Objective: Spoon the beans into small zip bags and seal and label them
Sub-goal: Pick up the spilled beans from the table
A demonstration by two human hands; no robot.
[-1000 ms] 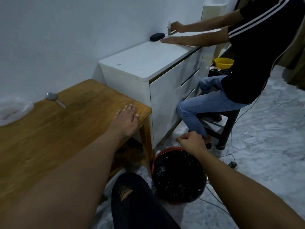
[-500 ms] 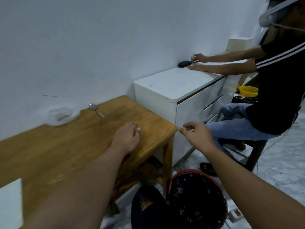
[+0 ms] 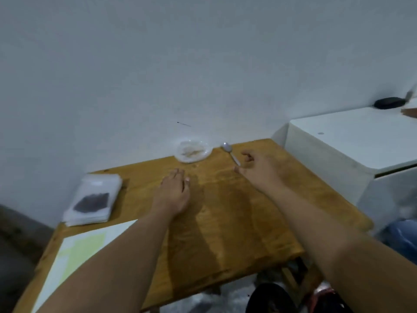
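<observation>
My left hand point(image 3: 173, 195) lies flat on the wooden table point(image 3: 225, 222), fingers straight. My right hand point(image 3: 257, 168) hovers over the table with loosely curled fingers, holding nothing, just right of the metal spoon point(image 3: 230, 150). A clear plastic dish or bag point(image 3: 193, 151) lies by the wall, left of the spoon. A stack of small zip bags point(image 3: 92, 199) sits at the table's left, the top one holding dark beans.
A white and pale green sheet point(image 3: 74, 251) lies at the table's front left. A white drawer cabinet point(image 3: 352, 141) stands to the right with a small black object point(image 3: 389, 102) on top. A dark bin point(image 3: 270, 299) is on the floor below.
The view has swung left from the bin and the seated person toward the table. My right hand rose from the bin to beside the spoon. My left hand stays flat on the table.
</observation>
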